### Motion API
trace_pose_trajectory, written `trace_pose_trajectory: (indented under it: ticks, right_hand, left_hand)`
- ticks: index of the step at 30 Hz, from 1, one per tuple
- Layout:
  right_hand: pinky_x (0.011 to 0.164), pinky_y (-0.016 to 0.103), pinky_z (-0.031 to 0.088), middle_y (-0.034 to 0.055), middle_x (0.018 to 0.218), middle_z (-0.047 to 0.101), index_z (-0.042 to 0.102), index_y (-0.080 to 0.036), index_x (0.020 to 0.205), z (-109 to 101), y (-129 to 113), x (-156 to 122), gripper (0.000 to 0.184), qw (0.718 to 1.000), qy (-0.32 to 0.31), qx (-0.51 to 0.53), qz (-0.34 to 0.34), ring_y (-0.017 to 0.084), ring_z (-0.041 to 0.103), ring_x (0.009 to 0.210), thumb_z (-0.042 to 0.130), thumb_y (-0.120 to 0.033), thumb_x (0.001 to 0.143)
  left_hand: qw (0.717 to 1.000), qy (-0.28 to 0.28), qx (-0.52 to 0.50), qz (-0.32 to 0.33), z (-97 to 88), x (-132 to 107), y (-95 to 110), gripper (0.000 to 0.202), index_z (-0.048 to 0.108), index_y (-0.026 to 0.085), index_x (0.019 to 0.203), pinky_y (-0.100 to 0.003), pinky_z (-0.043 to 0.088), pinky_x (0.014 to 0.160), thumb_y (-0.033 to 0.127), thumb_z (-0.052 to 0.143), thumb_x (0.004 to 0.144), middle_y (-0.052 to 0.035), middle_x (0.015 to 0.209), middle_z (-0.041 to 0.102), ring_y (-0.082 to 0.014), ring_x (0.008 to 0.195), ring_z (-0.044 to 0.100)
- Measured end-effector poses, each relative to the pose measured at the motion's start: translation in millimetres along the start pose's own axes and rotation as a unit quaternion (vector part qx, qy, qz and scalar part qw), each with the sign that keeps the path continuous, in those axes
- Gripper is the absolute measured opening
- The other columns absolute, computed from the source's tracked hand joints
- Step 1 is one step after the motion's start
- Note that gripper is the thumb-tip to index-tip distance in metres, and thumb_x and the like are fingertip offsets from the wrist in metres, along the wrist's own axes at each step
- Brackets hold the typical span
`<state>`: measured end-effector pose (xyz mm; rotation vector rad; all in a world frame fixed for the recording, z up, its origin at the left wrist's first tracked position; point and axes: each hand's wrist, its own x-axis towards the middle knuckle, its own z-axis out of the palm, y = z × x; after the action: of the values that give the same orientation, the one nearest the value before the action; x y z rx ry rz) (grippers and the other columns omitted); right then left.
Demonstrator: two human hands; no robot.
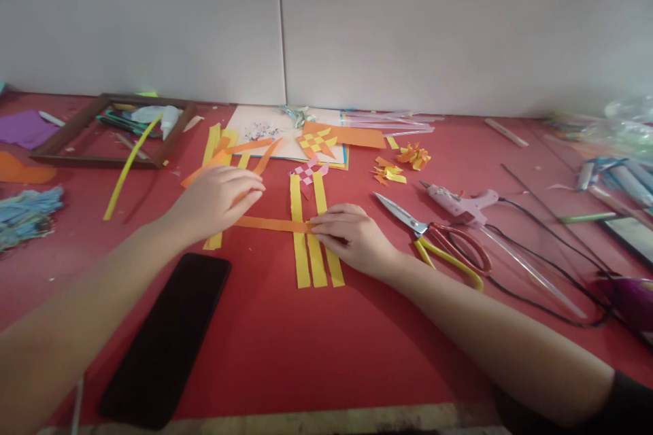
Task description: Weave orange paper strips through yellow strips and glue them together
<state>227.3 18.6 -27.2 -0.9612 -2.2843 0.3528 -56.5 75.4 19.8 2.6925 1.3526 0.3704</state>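
Three yellow paper strips lie side by side, running away from me. An orange paper strip crosses them, and its left part passes below my left hand. My right hand pinches the orange strip's right end over the yellow strips. My left hand hovers to the left with fingertips pressed together; what they hold, if anything, is hidden. Behind it lie more orange strips and yellow strips. A woven pink paper fish touches the far ends of the yellow strips.
A black phone lies at front left. Scissors and a pink glue gun with a looping cord sit right. A woven yellow-orange fish rests on white paper. A brown frame holds tools at far left.
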Motion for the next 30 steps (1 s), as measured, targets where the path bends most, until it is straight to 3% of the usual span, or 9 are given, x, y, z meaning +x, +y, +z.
trace_pose_trajectory:
  ticks: [2, 4, 9, 14, 22, 30]
  right_hand:
    - [0.090, 0.038, 0.051, 0.0015, 0.105, 0.075, 0.075, -0.023, 0.093, 0, 0, 0, 0.017, 1.000, -0.004, -0.001, 0.002, 0.019, 0.066, 0.096, 0.058, -0.021, 0.090]
    - [0.091, 0.038, 0.050, 0.0011, 0.105, 0.075, 0.075, -0.024, 0.093, 0, 0, 0, 0.017, 1.000, -0.006, -0.001, 0.010, 0.019, 0.066, 0.096, 0.058, -0.022, 0.091]
    - [0.092, 0.040, 0.048, 0.0000, 0.106, 0.074, 0.075, -0.027, 0.094, 0, -1, 0, 0.018, 1.000, -0.010, -0.003, 0.027, 0.020, 0.065, 0.099, 0.058, -0.023, 0.091]
    - [0.091, 0.039, 0.048, -0.0003, 0.106, 0.074, 0.074, -0.024, 0.094, -1, -2, 0, 0.018, 1.000, -0.008, 0.000, 0.021, 0.019, 0.065, 0.098, 0.057, -0.021, 0.090]
    - [0.089, 0.038, 0.048, -0.0005, 0.104, 0.075, 0.074, -0.024, 0.092, -2, -3, 1, 0.017, 1.000, -0.005, 0.005, 0.021, 0.019, 0.064, 0.096, 0.058, -0.022, 0.090]
    - [0.092, 0.041, 0.047, 0.0002, 0.106, 0.074, 0.074, -0.026, 0.095, -6, -6, 2, 0.018, 0.999, 0.020, 0.004, 0.029, 0.020, 0.064, 0.099, 0.057, -0.022, 0.089]
  left_hand:
    - [0.998, -0.042, -0.033, -0.025, -1.1, 2, 16, 0.034, 0.065, 0.023, 0.098, -0.040, 0.045, 0.090, 0.045, 0.040, 0.094, -0.0046, 0.105, 0.069, -0.0240, 0.102, 0.061]
    - [0.994, -0.089, -0.052, -0.041, 1.0, 4, 29, 0.028, 0.063, 0.023, 0.097, -0.038, 0.045, 0.085, 0.045, 0.047, 0.091, -0.0042, 0.104, 0.067, -0.0241, 0.100, 0.059]
    - [0.981, -0.173, -0.070, -0.058, 8.2, 11, 40, 0.015, 0.060, 0.021, 0.089, -0.035, 0.042, 0.076, 0.034, 0.057, 0.084, -0.0042, 0.092, 0.066, -0.0232, 0.090, 0.058]
    - [0.970, -0.211, -0.091, -0.083, 4.2, 17, 42, 0.010, 0.061, 0.022, 0.084, -0.028, 0.039, 0.061, 0.031, 0.058, 0.082, -0.0009, 0.080, 0.065, -0.0178, 0.072, 0.058]
    - [0.960, -0.236, -0.099, -0.117, -5.3, 16, 46, 0.015, 0.062, 0.023, 0.082, -0.026, 0.036, 0.054, 0.033, 0.051, 0.084, -0.0002, 0.079, 0.067, -0.0161, 0.065, 0.058]
    - [0.942, -0.277, -0.156, -0.107, -16.8, 23, 48, 0.019, 0.068, 0.028, 0.093, -0.025, 0.042, 0.064, 0.033, 0.053, 0.081, 0.0025, 0.093, 0.072, -0.0159, 0.079, 0.064]
